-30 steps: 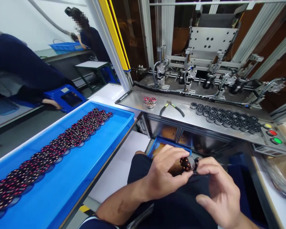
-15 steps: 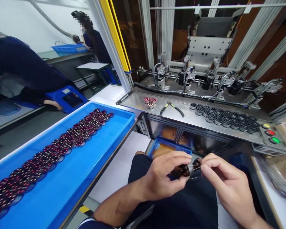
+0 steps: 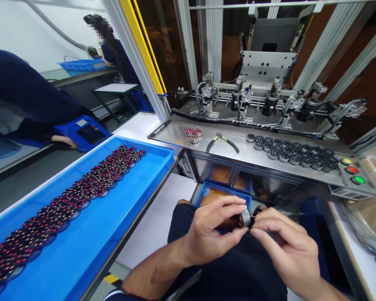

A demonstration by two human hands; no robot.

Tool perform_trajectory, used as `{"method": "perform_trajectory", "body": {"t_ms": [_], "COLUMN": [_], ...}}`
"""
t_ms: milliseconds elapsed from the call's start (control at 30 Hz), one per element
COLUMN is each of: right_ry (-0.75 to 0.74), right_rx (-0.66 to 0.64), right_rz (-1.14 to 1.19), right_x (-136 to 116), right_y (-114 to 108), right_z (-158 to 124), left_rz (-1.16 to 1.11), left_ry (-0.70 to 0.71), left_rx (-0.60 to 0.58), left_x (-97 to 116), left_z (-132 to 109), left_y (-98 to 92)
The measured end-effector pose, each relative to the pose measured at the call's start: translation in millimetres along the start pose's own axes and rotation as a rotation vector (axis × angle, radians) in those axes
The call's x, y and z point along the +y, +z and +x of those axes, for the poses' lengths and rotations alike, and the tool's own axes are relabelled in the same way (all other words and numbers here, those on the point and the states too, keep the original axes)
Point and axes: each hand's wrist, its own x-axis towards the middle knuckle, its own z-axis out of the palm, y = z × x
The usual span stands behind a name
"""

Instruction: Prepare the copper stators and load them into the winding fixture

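Observation:
Over my lap, my left hand (image 3: 211,230) is closed around a small wound motor stator (image 3: 242,219) with copper coils. My right hand (image 3: 285,246) pinches at the stator's right end, where a thin wire sticks out. Both hands meet just in front of a small blue bin (image 3: 221,193) under the machine shelf. A long blue tray (image 3: 134,184) on my left carries several rows of finished red-and-black stators (image 3: 75,196).
The steel shelf (image 3: 238,152) ahead holds three stators (image 3: 192,134), pliers (image 3: 222,142) and a row of black empty cores (image 3: 294,152). Yellow, red and green buttons (image 3: 352,170) sit at its right end. Other people work at the far left.
My right hand pulled a thin wire out to the right, then came back in against the stator. My left hand turned the stator slightly.

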Motion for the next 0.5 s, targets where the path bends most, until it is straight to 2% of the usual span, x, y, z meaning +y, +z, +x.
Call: {"method": "perform_trajectory", "body": {"t_ms": [100, 267, 333, 433, 500], "right_ry": [0.008, 0.159, 0.226, 0.335, 0.318], "right_rx": [0.043, 0.031, 0.005, -0.061, -0.05], "right_rz": [-0.037, 0.017, 0.062, 0.047, -0.029], "right_x": [-1, 0, 3, 11, 13], "right_y": [-3, -8, -13, -25, -37], "right_z": [4, 7, 8, 9, 11], "left_rz": [-0.077, -0.342, -0.354, -0.255, -0.15], "left_ry": [-0.081, -0.223, -0.195, -0.084, -0.01], "left_rx": [0.003, -0.022, -0.028, -0.037, -0.037], "left_x": [-1, -5, -5, -4, -3], "left_z": [-2, -3, -2, 0, 2], "left_y": [1.3, 4.2, 4.2, 2.0, -0.3]}}
